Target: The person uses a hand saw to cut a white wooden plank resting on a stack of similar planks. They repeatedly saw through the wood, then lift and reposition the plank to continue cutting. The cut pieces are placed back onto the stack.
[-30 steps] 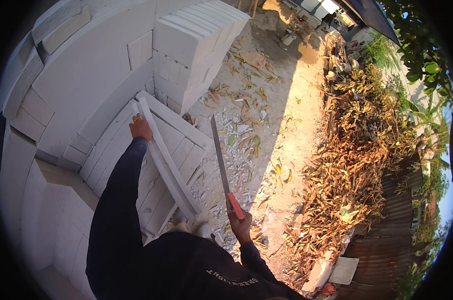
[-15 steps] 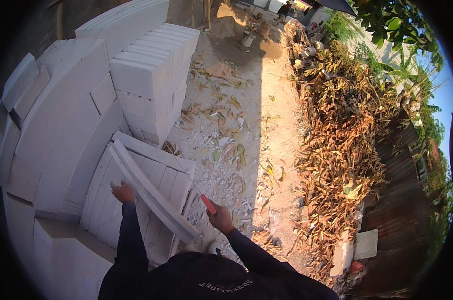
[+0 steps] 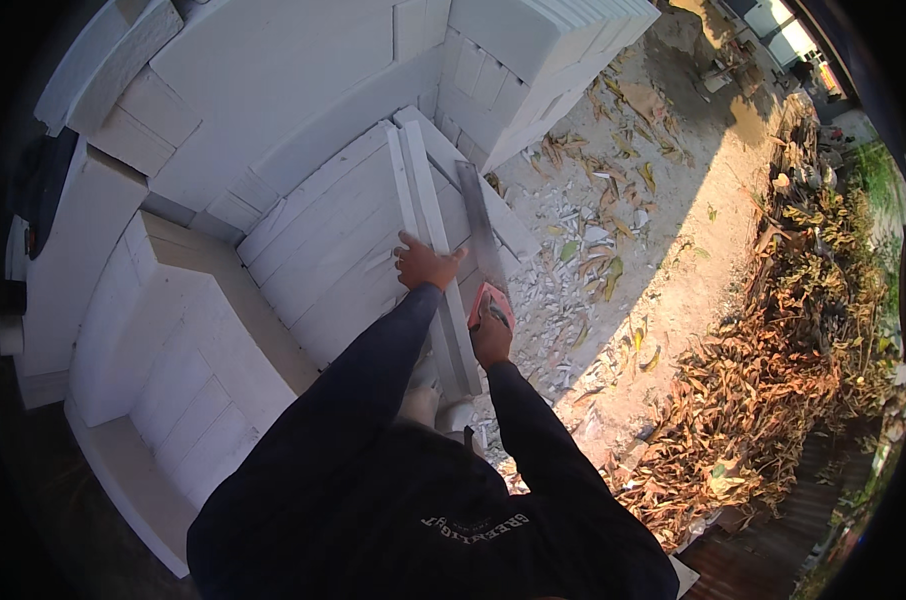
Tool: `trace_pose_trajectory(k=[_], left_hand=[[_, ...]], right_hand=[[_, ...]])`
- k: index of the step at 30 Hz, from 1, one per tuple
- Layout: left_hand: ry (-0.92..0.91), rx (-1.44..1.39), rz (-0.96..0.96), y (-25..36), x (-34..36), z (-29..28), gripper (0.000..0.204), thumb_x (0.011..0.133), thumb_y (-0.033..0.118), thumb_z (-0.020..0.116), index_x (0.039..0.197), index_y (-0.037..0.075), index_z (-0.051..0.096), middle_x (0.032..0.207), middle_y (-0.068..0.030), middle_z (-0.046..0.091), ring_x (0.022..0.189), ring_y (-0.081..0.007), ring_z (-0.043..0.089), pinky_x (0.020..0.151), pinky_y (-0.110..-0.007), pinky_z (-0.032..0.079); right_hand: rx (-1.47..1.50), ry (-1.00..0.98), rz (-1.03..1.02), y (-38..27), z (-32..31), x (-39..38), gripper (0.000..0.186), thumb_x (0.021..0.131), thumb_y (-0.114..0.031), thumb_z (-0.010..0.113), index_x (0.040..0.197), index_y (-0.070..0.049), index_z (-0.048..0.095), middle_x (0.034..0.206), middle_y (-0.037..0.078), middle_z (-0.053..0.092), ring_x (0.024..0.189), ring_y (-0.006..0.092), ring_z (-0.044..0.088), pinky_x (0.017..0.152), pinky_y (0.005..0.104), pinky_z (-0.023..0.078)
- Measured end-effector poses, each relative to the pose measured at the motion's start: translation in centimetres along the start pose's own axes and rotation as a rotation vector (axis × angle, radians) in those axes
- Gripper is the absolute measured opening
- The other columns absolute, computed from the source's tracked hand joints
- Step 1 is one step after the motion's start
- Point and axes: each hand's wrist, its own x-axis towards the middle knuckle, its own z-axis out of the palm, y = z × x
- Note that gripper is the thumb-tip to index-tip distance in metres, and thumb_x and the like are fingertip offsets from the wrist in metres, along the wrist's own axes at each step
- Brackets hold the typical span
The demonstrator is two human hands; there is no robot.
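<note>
Handsaw (image 3: 481, 235), long stiff steel blade, red handle clamped in right hand (image 3: 490, 335), lying along upright white block slab (image 3: 431, 250) on stacked blocks (image 3: 313, 240); left hand (image 3: 423, 265) fingers spread flat on slab; judged light, sharp-toothed, best held by handle.

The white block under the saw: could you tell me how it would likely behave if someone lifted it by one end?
The block looks stiff. It is probably crumbly: white chips lie scattered on the ground beside it. Being long and thin, it might snap if lifted by one end. The left hand steadies it, so it may shift under the saw.
</note>
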Motion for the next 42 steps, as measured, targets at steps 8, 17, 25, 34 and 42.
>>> trace_pose_trajectory(k=[8,17,25,34,42], left_hand=[[-0.062,-0.131,0.052,-1.5,2.2,0.6,0.108,0.068,0.033,0.089,0.143,-0.016,0.027,0.121,-0.0305,0.065,0.112,-0.0427,0.067,0.099,-0.045,0.054],[-0.115,-0.384,-0.005,-5.7,4.8,-2.5,0.083,0.061,0.025,0.091,0.12,-0.011,0.046,0.114,-0.0286,0.068,0.103,-0.0395,0.071,0.095,-0.041,0.058],[-0.1,-0.52,0.015,-8.4,2.2,-3.0,0.077,0.063,0.014,0.09,0.119,-0.015,0.046,0.114,-0.03,0.064,0.101,-0.0384,0.07,0.089,-0.042,0.059],[-0.273,-0.811,0.094,-5.6,-13.7,-8.3,0.057,0.065,-0.001,0.085,0.108,-0.008,0.049,0.097,-0.0209,0.067,0.078,-0.0311,0.07,0.07,-0.042,0.06],[-0.541,-0.862,0.254,0.1,-25.4,-4.6,0.06,0.064,-0.003,0.086,0.113,-0.007,0.05,0.099,-0.0207,0.069,0.082,-0.0297,0.072,0.072,-0.04,0.062]], right_hand=[[0.227,0.063,-0.036,7.4,-0.5,-3.5,0.06,0.081,-0.013,0.08,0.136,0.001,0.061,0.114,0.022,0.066,0.11,0.0419,0.064,0.095,0.0471,0.052],[0.469,0.093,0.287,14.6,0.7,-19.9,0.024,0.085,-0.011,0.077,0.077,0.009,0.067,0.057,0.012,0.062,0.066,0.0222,0.069,0.094,0.0387,0.053],[0.626,0.112,0.3,11.2,-2.9,-19.0,0.046,0.088,-0.014,0.075,0.127,0.008,0.067,0.081,0.018,0.075,0.072,0.0217,0.073,0.07,0.0346,0.057],[1.234,-0.31,0.155,8.2,-5.1,-7.5,0.072,0.102,-0.047,0.062,0.147,0.007,0.049,0.112,0.009,0.071,0.106,0.0138,0.064,0.095,0.0314,0.05],[1.777,-0.334,0.33,16.6,-7.1,-12.6,0.061,0.105,-0.036,0.056,0.147,0.006,0.045,0.135,0.017,0.062,0.116,0.0259,0.066,0.1,0.0396,0.054]])
